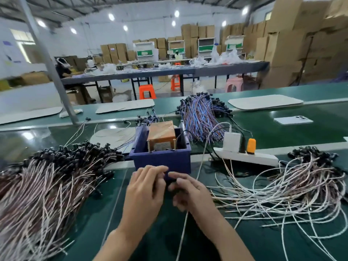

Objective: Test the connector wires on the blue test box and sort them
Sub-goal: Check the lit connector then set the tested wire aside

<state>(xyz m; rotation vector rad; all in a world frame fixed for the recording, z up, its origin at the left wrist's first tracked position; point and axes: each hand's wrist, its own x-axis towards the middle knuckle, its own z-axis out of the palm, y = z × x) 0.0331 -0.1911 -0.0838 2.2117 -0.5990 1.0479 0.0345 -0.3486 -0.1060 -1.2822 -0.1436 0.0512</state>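
At 6 o'clock of the plastic box (162, 161), blur obscures detail. Right hand (190, 194) grips a thin white wire (183, 230); left hand (145, 191) grasp: cannot tell.

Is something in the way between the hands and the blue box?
Nothing visible is. The left hand and the right hand, holding a white wire, are close before the blue box.

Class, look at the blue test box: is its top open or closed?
Open: the blue test box has no lid, and an orange-brown block inside it shows above its walls.
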